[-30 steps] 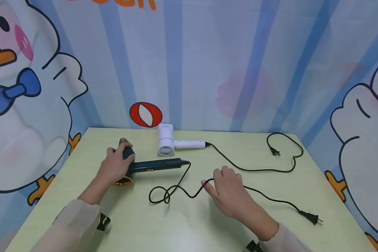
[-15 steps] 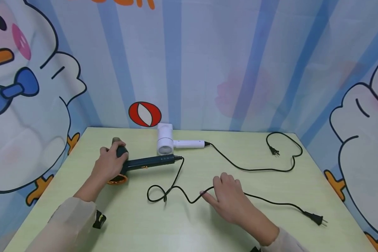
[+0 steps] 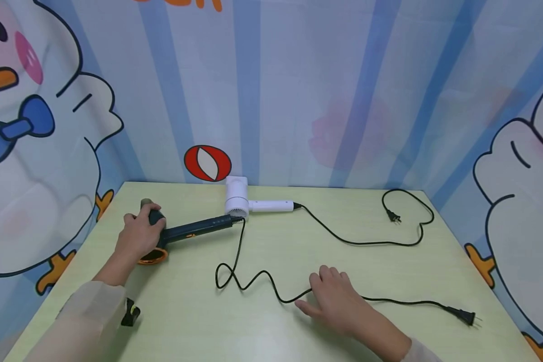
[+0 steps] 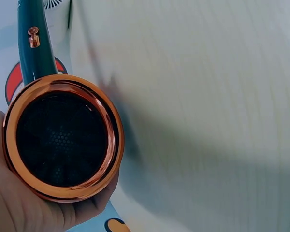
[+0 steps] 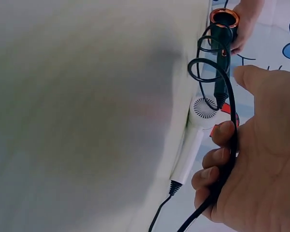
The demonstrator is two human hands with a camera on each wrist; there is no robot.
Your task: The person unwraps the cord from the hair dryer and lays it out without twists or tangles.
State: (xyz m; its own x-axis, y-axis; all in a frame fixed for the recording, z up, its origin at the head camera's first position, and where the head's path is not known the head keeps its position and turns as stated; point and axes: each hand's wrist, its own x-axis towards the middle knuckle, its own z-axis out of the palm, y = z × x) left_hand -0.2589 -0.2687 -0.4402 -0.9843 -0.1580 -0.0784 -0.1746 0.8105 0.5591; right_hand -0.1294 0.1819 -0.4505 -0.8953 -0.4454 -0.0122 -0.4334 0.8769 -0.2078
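Observation:
My left hand grips the barrel of a dark green hair dryer at the table's left side. Its copper-rimmed end faces the left wrist camera, while its handle points right, the tip overlapping the white hair dryer in the head view. From the handle a black cord runs over the table in a small loop and bends. My right hand, at front right, has its fingers curled round this cord, thumb apart from it. Beyond the hand the cord ends in a two-pin plug.
A white hair dryer lies near the table's back edge, its black cord curving right to a plug. Behind the pale table hangs a blue striped backdrop with cartoon ducks.
My left hand has moved left with the green hair dryer, its handle swinging toward the back. My right hand has come nearer the front edge with the cord, whose loops have partly drawn out.

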